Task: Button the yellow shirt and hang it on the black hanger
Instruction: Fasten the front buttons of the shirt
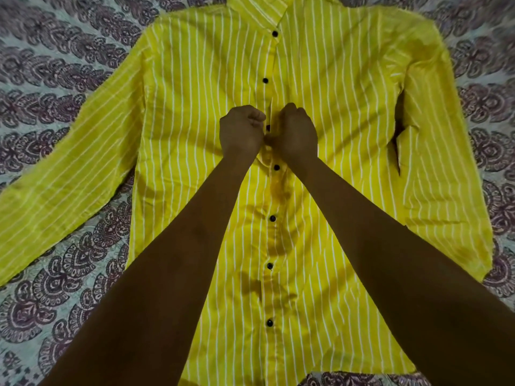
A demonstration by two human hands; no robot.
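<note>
The yellow shirt [334,112] with white stripes lies flat, front up, collar at the top, sleeves spread to both sides. A row of black buttons runs down its placket. My left hand [241,130] and my right hand [298,132] meet at mid-chest, fingers curled, each pinching the placket edge around one black button [268,127] that shows between them. The buttons below my hands sit on the closed placket. Above my hands the placket gapes slightly. No black hanger is in view.
The shirt rests on a bedspread [55,79] with a dark paisley pattern on a pale ground. My forearms cross the lower half of the shirt. The right sleeve is folded down along the shirt's side.
</note>
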